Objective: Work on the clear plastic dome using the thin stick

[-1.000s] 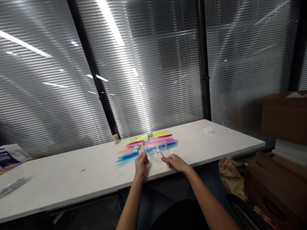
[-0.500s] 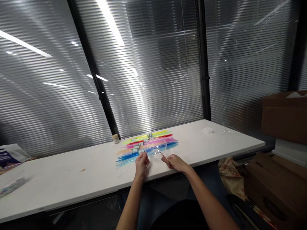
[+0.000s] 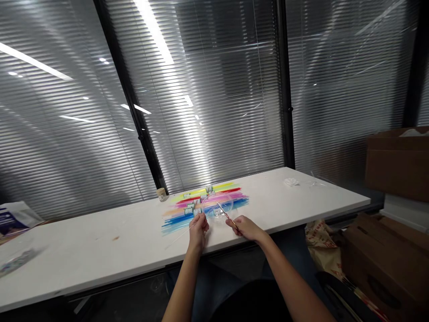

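- Overall, a smooth white counter [image 3: 134,241] carries the coloured strips [image 3: 181,219], long, thin and straight, with small printed labels among them.
- Beyond the strips, slatted blinds [image 3: 234,112] gleam between dark frames.
- At the strips' near edge, the left of the hands [image 3: 198,228] pinches a thin pale strand [image 3: 177,238]; a clear round loop [image 3: 214,194] spans the strips.
- Near them, the right hand [image 3: 246,226] grips a slim metallic tool [image 3: 224,211].
- Right of the strips: a crumpled white wad [image 3: 291,182], then cardboard boxes [image 3: 398,165].
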Available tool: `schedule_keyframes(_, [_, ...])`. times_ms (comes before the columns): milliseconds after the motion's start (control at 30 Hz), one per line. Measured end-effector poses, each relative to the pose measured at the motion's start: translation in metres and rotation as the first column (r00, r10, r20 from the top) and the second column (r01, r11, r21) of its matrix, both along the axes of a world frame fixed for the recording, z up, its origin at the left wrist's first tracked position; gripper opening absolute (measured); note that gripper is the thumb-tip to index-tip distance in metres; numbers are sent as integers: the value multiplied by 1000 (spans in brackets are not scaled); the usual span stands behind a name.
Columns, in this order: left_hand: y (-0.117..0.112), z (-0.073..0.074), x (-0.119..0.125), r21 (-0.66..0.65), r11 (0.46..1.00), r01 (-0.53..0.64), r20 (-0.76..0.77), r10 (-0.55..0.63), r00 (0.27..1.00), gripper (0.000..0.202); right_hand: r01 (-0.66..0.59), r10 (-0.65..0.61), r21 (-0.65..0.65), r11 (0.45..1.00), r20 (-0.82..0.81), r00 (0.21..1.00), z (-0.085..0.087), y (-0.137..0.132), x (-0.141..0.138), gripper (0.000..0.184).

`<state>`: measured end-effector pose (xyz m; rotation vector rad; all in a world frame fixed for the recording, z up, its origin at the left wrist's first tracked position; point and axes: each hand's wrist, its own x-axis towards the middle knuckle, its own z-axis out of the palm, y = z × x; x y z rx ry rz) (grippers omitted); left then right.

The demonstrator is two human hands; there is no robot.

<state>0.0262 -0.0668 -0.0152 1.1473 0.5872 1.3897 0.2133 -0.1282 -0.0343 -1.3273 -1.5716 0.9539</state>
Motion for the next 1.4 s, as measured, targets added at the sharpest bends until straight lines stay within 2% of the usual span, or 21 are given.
schedule_keyframes(767, [2,-1,0,-14,1000,-20,-11,20,1000,48,-30,30,15,999,-11,999,0,2,0,61])
schedule_keyframes(1400, [2,0,0,-17,1000,-23,6,23,1000,47,16,-15,14,1000,-32,999,3,-1,-2,60])
